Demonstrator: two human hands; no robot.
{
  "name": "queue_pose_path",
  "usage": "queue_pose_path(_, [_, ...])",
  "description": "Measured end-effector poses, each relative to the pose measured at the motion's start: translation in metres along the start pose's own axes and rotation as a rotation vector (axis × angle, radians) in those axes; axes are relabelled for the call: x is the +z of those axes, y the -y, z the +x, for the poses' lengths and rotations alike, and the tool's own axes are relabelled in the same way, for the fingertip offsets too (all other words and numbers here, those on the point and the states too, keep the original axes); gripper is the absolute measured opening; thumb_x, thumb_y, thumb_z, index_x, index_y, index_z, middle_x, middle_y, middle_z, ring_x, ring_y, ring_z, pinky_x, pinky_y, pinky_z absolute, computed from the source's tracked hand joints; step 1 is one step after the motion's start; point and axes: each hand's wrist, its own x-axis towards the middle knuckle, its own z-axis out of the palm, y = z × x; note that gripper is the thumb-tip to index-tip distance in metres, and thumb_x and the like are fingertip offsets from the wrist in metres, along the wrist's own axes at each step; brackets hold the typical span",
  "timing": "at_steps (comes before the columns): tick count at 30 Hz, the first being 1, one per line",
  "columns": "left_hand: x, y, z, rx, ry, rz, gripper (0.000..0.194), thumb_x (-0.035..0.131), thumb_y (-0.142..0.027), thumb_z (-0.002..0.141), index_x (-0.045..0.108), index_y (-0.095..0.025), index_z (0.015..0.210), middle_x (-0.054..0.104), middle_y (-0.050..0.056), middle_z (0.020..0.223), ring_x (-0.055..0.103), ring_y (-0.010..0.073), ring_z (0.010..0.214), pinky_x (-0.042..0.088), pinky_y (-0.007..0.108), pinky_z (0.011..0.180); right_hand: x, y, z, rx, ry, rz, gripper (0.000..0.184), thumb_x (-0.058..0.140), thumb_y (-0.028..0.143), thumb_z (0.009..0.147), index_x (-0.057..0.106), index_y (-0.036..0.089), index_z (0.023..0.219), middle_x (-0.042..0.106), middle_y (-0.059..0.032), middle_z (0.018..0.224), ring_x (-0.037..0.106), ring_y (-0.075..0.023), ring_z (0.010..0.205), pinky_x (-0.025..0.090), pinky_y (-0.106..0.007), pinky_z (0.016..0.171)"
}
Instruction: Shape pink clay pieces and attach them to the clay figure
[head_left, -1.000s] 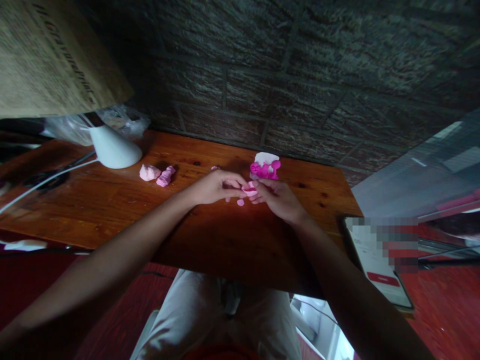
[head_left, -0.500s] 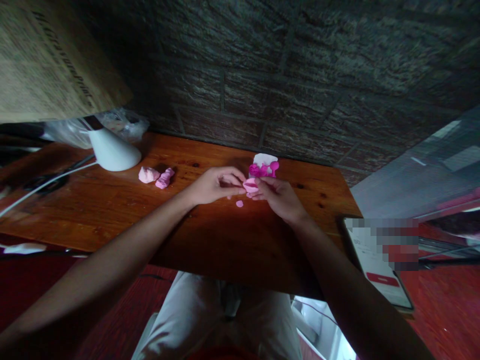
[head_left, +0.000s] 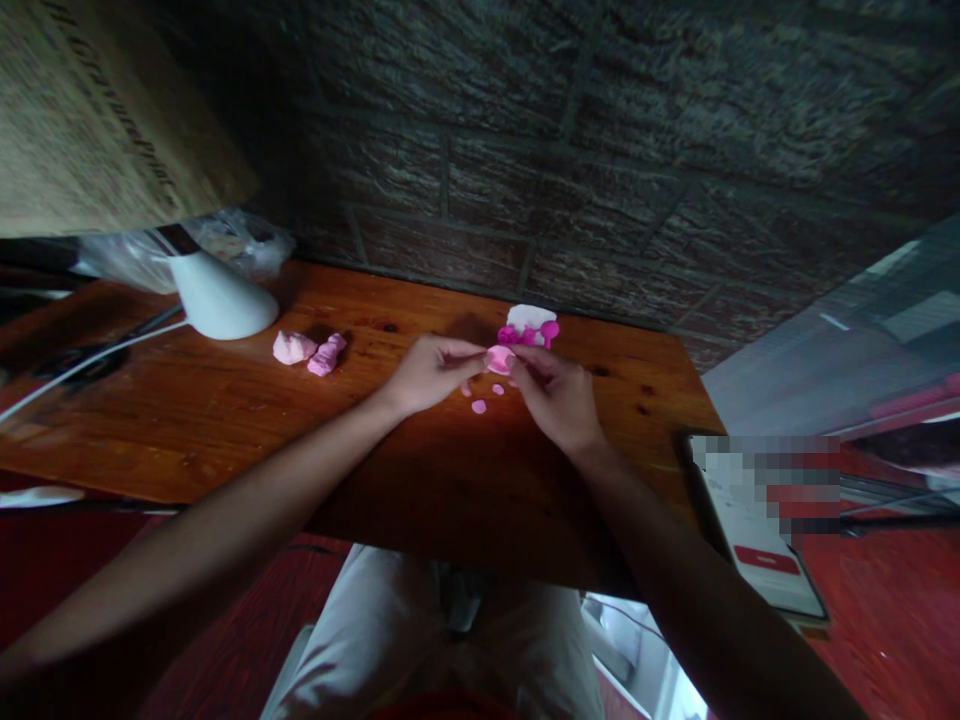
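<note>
A small pink piece of modelling clay (head_left: 499, 359), thin and rounded, is pinched between both hands above the table. My left hand (head_left: 433, 374) grips its left edge with thumb and fingers closed. On its right edge, my right hand (head_left: 556, 392) holds it the same way. Just below lie a flat pink clay bit (head_left: 479, 407) and a smaller pink bit (head_left: 498, 389). Behind the hands is a bright magenta piece with rounded shapes (head_left: 529, 333), lying against a white piece (head_left: 532, 315). Its exact kind is unclear.
Two pink clay lumps, a paler one (head_left: 293, 347) and a darker one (head_left: 327, 355), rest left on the wooden table (head_left: 225, 420). A lamp base (head_left: 225, 295) with a white cable stands beyond them. At the right edge lies a tablet-like screen (head_left: 757, 530). A stone-patterned wall closes the back.
Both hands have lifted slightly away from the table's near edge. The clay between them has turned from an open, cupped look to a flatter face, and the smaller bit below is now visible.
</note>
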Motion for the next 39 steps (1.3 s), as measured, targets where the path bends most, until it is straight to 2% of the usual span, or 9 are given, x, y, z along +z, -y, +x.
queue_pose_path(4, [-0.001, 0.002, 0.000, -0.032, -0.027, -0.064, 0.027, 0.074, -0.031, 0.083, 0.079, -0.011, 0.101, 0.080, 0.008, 0.087, 0.064, 0.0093, 0.053, 0.053, 0.021, 0.057, 0.002, 0.001, -0.001, -0.011, 0.033, 0.057, 0.025, 0.063, 0.030, 0.092, 0.076, 0.025, 0.112, 0.079, -0.0054, 0.114, 0.077, -0.0225, 0.098, 0.060, -0.037, 0.091])
queue_pose_path(8, [-0.001, 0.002, 0.000, -0.031, -0.045, -0.067, 0.020, 0.076, -0.029, 0.080, 0.079, -0.011, 0.090, 0.080, 0.009, 0.085, 0.066, 0.0106, 0.054, 0.055, 0.022, 0.057, 0.002, 0.002, -0.001, -0.022, 0.036, 0.035, 0.023, 0.060, 0.030, 0.093, 0.075, 0.027, 0.110, 0.080, -0.0036, 0.113, 0.077, -0.0218, 0.097, 0.060, -0.037, 0.092])
queue_pose_path(19, [-0.002, -0.001, 0.000, -0.029, -0.067, -0.038, 0.033, 0.077, -0.036, 0.083, 0.074, -0.009, 0.103, 0.081, 0.011, 0.091, 0.068, 0.0108, 0.055, 0.053, 0.021, 0.054, 0.003, 0.003, 0.000, -0.027, 0.066, 0.090, 0.020, 0.057, 0.028, 0.092, 0.071, 0.025, 0.107, 0.079, -0.0048, 0.109, 0.077, -0.0195, 0.086, 0.062, -0.035, 0.082])
queue_pose_path(23, [-0.001, -0.001, 0.000, -0.078, -0.092, -0.105, 0.041, 0.082, -0.040, 0.079, 0.072, -0.010, 0.105, 0.080, 0.012, 0.095, 0.073, 0.0144, 0.066, 0.053, 0.021, 0.053, 0.005, 0.002, 0.000, 0.019, 0.030, 0.126, 0.017, 0.061, 0.032, 0.091, 0.069, 0.025, 0.104, 0.078, -0.0052, 0.107, 0.076, -0.0200, 0.090, 0.062, -0.034, 0.082])
queue_pose_path(26, [0.004, 0.001, 0.000, -0.066, -0.118, -0.176, 0.040, 0.087, -0.038, 0.071, 0.074, -0.011, 0.097, 0.080, 0.012, 0.097, 0.075, 0.0176, 0.078, 0.057, 0.022, 0.059, 0.006, 0.003, 0.000, 0.037, 0.013, 0.132, 0.019, 0.065, 0.035, 0.090, 0.068, 0.024, 0.105, 0.078, -0.0069, 0.108, 0.076, -0.0216, 0.093, 0.062, -0.036, 0.084])
queue_pose_path(29, [0.008, 0.002, 0.000, -0.060, -0.131, -0.183, 0.035, 0.084, -0.035, 0.072, 0.075, -0.012, 0.097, 0.080, 0.011, 0.100, 0.075, 0.0183, 0.082, 0.056, 0.021, 0.057, 0.006, 0.004, 0.000, 0.030, 0.015, 0.115, 0.022, 0.064, 0.034, 0.091, 0.069, 0.024, 0.110, 0.079, -0.0065, 0.107, 0.077, -0.0214, 0.090, 0.062, -0.036, 0.084])
queue_pose_path(33, [0.011, 0.004, 0.000, -0.003, -0.128, -0.109, 0.026, 0.075, -0.030, 0.079, 0.075, -0.013, 0.099, 0.080, 0.010, 0.101, 0.074, 0.0172, 0.082, 0.057, 0.022, 0.059, 0.006, 0.004, -0.001, 0.011, 0.011, 0.077, 0.021, 0.061, 0.031, 0.092, 0.071, 0.027, 0.109, 0.079, -0.0039, 0.108, 0.077, -0.0205, 0.091, 0.061, -0.035, 0.085])
queue_pose_path(36, [0.012, 0.003, 0.000, 0.113, -0.147, 0.052, 0.016, 0.069, -0.023, 0.083, 0.076, -0.015, 0.095, 0.080, 0.008, 0.096, 0.074, 0.0162, 0.083, 0.059, 0.026, 0.072, 0.006, 0.003, -0.001, -0.015, 0.000, 0.044, 0.020, 0.060, 0.026, 0.091, 0.071, 0.027, 0.108, 0.079, -0.0033, 0.109, 0.076, -0.0210, 0.095, 0.060, -0.036, 0.088])
queue_pose_path(39, [0.011, 0.001, -0.002, 0.192, -0.157, 0.241, 0.015, 0.065, -0.019, 0.086, 0.077, -0.016, 0.095, 0.080, 0.005, 0.089, 0.072, 0.0146, 0.076, 0.056, 0.025, 0.073, 0.008, 0.002, -0.001, -0.037, 0.009, 0.029, 0.021, 0.059, 0.024, 0.089, 0.070, 0.026, 0.107, 0.079, -0.0042, 0.109, 0.076, -0.0209, 0.095, 0.060, -0.036, 0.087])
